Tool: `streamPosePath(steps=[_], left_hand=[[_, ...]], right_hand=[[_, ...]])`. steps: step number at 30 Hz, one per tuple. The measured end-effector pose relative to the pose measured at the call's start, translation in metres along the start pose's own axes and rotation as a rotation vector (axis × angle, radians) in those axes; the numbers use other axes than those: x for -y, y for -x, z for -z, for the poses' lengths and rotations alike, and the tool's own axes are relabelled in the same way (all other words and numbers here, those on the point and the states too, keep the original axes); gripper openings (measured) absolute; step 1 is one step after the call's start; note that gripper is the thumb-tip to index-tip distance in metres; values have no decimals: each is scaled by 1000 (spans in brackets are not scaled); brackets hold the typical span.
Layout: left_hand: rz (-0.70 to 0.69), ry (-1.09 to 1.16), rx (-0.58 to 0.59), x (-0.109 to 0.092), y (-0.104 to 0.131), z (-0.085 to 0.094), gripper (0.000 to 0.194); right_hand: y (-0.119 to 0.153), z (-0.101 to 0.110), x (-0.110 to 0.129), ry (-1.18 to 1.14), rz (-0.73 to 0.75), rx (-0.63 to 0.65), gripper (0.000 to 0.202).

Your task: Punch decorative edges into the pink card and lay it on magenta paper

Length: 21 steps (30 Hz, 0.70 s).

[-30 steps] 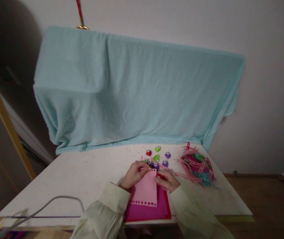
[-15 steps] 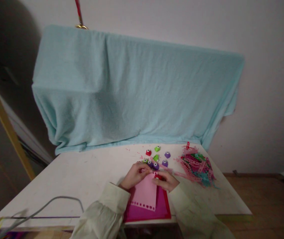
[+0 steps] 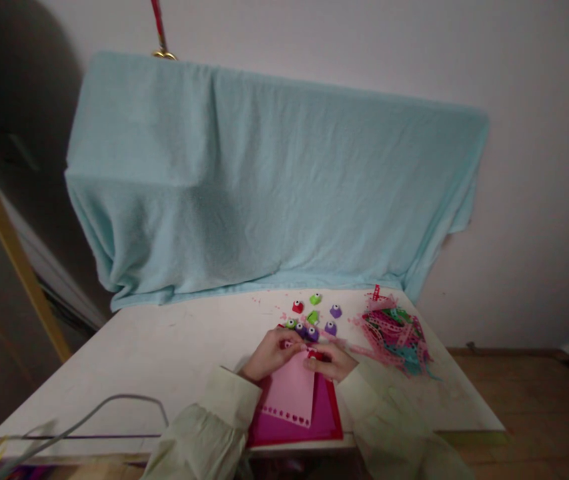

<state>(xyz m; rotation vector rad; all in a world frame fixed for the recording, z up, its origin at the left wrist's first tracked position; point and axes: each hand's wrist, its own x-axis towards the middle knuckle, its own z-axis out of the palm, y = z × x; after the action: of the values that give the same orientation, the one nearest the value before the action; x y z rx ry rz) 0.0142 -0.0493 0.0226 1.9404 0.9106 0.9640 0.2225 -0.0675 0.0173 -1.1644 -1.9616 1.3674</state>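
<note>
A sheet of pink paper [image 3: 290, 390] with a row of punched shapes along its near edge lies tilted over magenta and red sheets [image 3: 322, 427]. My left hand [image 3: 274, 353] pinches the pink paper at its far edge. In my right hand [image 3: 334, 362] is a small red craft punch [image 3: 315, 356], set at the paper's far right corner and partly covered by my fingers. Just beyond my hands sit several more punches, among them a purple punch [image 3: 312, 333], a green punch [image 3: 313, 317] and a red punch [image 3: 297, 307].
To the right lies a tangled heap of punched paper strips [image 3: 397, 333]. Tiny pink paper bits are scattered near the punches. A light blue cloth [image 3: 284, 180] hangs behind the white table [image 3: 179, 353]. A grey cable [image 3: 124, 397] curves over the near left edge.
My right hand has shifted slightly left with the red punch, and the pink paper has moved a little. My left hand stays almost in place.
</note>
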Motion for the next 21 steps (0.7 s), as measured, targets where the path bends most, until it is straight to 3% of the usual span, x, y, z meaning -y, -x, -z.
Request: streamPosePath(steps=[11,21], left_hand=[[-2,5,2,5,0,-3,28],[21,-5,-1,3,1,-1,31]], right_hand=[[-3,-2,-5,5,14,11,40],[-11,1,-6,-156,-61,154,41]])
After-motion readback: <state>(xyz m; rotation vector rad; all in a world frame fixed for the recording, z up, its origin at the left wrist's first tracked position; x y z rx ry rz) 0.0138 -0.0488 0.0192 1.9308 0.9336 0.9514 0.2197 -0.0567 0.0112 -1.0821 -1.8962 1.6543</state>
